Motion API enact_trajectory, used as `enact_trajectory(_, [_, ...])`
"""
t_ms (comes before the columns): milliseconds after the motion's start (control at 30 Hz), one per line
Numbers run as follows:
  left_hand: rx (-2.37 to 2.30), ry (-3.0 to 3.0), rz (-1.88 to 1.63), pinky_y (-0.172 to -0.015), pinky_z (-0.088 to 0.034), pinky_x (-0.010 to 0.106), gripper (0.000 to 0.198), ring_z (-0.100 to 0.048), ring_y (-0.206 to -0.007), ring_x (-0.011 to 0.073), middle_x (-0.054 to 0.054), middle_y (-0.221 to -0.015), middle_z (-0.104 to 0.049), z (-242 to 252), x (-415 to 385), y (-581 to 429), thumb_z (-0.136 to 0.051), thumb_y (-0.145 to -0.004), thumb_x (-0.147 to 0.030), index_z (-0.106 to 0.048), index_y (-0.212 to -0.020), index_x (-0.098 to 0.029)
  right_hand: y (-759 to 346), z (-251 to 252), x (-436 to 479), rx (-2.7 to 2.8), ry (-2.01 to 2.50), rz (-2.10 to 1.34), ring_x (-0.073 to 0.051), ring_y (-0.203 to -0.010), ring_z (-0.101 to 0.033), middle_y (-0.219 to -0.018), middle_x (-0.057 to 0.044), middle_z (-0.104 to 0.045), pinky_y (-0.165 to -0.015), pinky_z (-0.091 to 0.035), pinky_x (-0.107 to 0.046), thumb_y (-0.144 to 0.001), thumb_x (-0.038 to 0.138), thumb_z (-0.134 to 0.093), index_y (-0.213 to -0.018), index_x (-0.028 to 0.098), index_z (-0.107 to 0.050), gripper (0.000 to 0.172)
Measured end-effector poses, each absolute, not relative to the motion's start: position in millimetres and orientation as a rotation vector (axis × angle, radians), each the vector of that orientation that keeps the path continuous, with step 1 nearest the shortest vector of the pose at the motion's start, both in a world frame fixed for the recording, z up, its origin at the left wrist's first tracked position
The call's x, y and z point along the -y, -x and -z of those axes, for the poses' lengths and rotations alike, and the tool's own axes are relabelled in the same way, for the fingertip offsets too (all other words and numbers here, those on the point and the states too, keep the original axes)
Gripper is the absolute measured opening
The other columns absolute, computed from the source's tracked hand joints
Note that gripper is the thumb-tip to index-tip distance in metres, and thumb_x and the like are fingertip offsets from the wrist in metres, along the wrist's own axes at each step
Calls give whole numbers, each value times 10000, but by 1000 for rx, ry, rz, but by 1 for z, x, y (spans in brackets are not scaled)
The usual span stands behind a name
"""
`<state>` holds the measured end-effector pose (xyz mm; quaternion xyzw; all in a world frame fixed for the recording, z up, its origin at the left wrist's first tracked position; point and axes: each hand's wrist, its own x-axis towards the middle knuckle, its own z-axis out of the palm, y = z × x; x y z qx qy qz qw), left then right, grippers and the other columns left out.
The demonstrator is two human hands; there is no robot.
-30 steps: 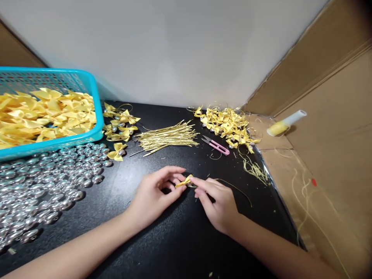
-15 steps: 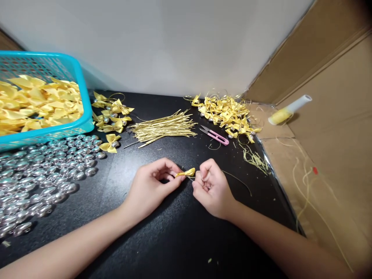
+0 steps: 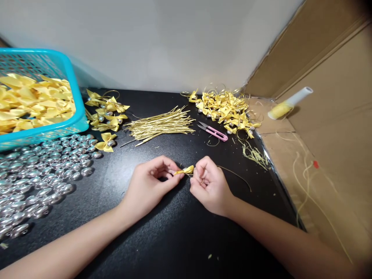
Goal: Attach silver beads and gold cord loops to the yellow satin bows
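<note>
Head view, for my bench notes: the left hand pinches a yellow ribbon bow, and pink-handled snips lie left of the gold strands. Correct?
The head view shows the pink-handled snips right of the gold strands, not left; the left hand does pinch a yellow ribbon bow.

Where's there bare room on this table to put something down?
Mostly bare: the black table between both forearms, a few tiny scraps aside, and the strip between the gold strands and left hand. Crowded: the left side, with basket and silver beads, and far right, with yellow bows, pink snips and clippings.
</note>
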<state>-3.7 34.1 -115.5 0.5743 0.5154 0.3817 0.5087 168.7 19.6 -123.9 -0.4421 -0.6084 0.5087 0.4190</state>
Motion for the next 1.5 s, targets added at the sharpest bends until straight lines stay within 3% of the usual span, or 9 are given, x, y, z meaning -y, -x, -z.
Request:
enact_trajectory(433, [-1247,-1373,-890,-622,-517,243,140,-655,-654,146,17,-695,-698,115,-33,4,-711,-731,-219,-584,-702,-165,-168,126,-20,1541,1087,-1271,-46,-406,-248,-521,133,-285,-415,-234,-179,-713,39,-495,-772,242,-348,258])
enact_trajectory(1500, [-1244,-1414,-975,-597,-517,161,115,-671,-621,103,-24,-649,-701,114,-32,5,-706,-713,-139,-612,-655,-171,-167,124,-19,1727,1073,-1006,-41,-401,-296,-543,114,-301,-415,-253,-161,-753,46,-481,-758,238,-323,249])
